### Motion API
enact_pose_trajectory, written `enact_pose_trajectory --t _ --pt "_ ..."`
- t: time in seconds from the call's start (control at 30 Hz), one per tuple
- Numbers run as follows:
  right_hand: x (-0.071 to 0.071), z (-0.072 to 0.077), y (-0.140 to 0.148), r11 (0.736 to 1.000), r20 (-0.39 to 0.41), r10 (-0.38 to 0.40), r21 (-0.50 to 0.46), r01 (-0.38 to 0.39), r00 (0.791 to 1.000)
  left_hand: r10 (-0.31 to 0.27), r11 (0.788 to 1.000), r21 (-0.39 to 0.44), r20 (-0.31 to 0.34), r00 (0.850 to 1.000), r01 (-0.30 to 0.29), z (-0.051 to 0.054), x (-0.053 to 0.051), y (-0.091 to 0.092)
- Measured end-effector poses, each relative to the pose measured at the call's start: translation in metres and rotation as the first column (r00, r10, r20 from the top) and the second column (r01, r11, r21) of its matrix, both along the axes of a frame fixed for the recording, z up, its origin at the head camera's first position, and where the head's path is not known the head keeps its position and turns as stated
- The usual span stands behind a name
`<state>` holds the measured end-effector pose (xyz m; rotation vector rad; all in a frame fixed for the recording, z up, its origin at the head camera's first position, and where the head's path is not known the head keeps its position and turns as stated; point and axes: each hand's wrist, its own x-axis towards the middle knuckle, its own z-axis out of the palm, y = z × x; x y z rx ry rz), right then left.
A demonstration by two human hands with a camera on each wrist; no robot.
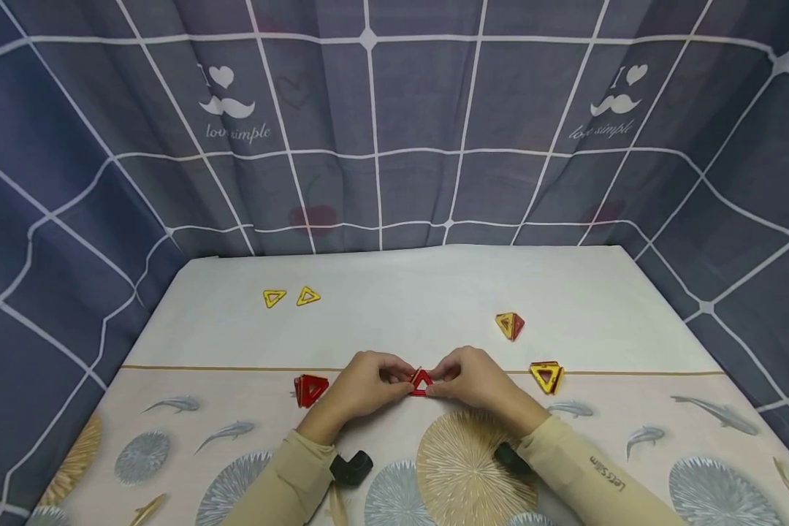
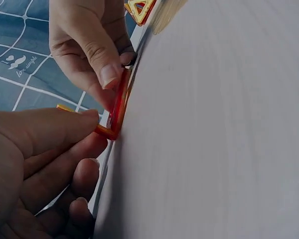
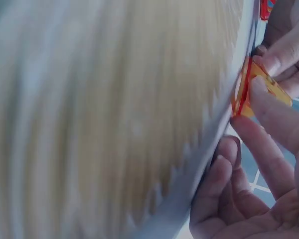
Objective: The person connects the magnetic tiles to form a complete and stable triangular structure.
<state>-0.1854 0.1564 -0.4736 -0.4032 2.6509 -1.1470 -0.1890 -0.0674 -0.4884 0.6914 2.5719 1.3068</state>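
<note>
Low over the table's front part, both hands meet at a small piece made of red and yellow triangular magnetic tiles. A red tile [image 1: 419, 394] faces the head camera. My left hand [image 1: 366, 381] pinches the piece from the left between thumb and fingers. From the right, my right hand [image 1: 472, 376] pinches it too. In the left wrist view the red tile [image 2: 120, 102] stands edge-on, with a yellow edge [image 2: 65, 107] jutting out past the left fingers. An orange-yellow tile [image 3: 275, 90] joins the red one in the right wrist view, partly hidden by fingers.
Two flat yellow triangles [image 1: 276, 293] lie at the back left. A red tile group [image 1: 301, 392] sits left of the left hand. To the right are a yellow-and-red pyramid [image 1: 503, 324] and another yellow-and-red group [image 1: 538, 370]. A grid-patterned curtain [image 1: 408, 131] surrounds the table [image 1: 394, 307].
</note>
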Motion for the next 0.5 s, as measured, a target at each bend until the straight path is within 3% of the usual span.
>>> enact_pose_trajectory --t 0.33,0.5 --pt "-0.0028 -0.0040 0.0032 0.999 0.010 0.022 -0.038 -0.022 1.000 0.000 0.999 -0.039 -0.016 1.000 -0.001 -0.0012 0.0004 0.0010" --pt "-0.0023 -0.0040 0.0047 0.997 0.003 0.061 -0.046 -0.061 0.998 -0.016 0.999 -0.033 -0.072 0.997 0.014 -0.0028 -0.0002 0.0000"
